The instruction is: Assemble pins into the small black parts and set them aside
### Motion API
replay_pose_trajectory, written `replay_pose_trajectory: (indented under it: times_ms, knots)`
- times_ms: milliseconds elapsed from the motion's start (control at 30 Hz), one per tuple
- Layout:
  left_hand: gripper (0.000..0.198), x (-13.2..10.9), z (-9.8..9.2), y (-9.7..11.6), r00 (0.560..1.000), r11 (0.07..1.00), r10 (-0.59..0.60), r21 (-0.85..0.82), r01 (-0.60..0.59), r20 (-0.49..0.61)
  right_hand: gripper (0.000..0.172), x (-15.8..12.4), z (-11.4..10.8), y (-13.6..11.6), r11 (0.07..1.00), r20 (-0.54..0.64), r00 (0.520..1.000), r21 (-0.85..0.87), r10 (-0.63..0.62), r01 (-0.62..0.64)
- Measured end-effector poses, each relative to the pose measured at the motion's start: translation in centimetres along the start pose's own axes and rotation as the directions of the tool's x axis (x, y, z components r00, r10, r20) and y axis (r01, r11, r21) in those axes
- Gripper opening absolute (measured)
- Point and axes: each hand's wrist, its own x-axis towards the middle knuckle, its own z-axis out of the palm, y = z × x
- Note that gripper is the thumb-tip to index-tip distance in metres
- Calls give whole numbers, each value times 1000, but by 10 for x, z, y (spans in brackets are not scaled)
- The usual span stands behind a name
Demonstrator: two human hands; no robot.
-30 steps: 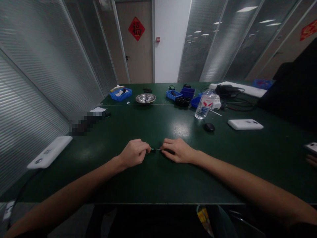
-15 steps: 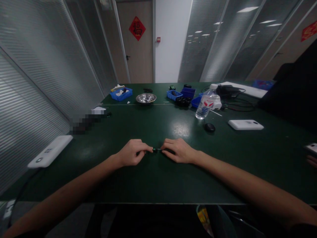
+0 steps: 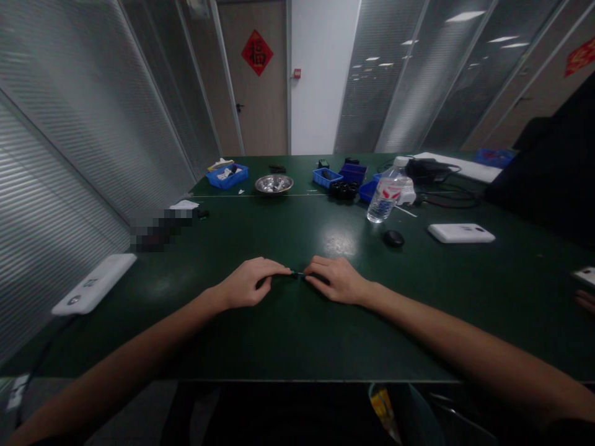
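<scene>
A tiny dark piece with a green tint (image 3: 294,273) lies on the green table between my hands; its exact kind is too small to tell. The outstretched index fingertip of my left hand (image 3: 248,283) touches it, while the thumb stays apart below. From the piece a thin light-coloured rod (image 3: 301,274) runs to the right. Its end is at the fingertips of my right hand (image 3: 338,280), which are drawn together around it with the thumb underneath. Both hands rest low over the tabletop.
Beyond my hands are a black mouse (image 3: 393,238), a water bottle (image 3: 385,195) and a white device (image 3: 461,233). Farther back stand a metal bowl (image 3: 274,178) and blue bins (image 3: 227,179). Another white device (image 3: 94,285) lies left. At the right edge, a person's hand (image 3: 586,300) shows.
The tiny piece and the rod have shifted slightly away from me and to the right. My left index finger has stretched out straighter, with the thumb farther from its tip.
</scene>
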Motion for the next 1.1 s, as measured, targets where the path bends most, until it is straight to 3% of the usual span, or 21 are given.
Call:
replay_pose_trajectory:
  times_ms: [333,567,833,1100]
  knots:
    - [53,-2,-2,-3,997,996,-83,-33,83,10,21,0,2,1,1000,-41,999,3,-17,18]
    - [51,-1,-2,-6,995,979,-98,-179,98,12,21,0,-1,-1,999,-41,999,30,-36,37]
    - [48,1,0,-10,994,966,-107,-239,102,-8,21,0,-1,-1,998,-31,998,22,-50,50]
    - [49,0,6,-5,998,994,-25,-108,19,-53,20,0,-3,-1,999,5,999,22,-41,41]
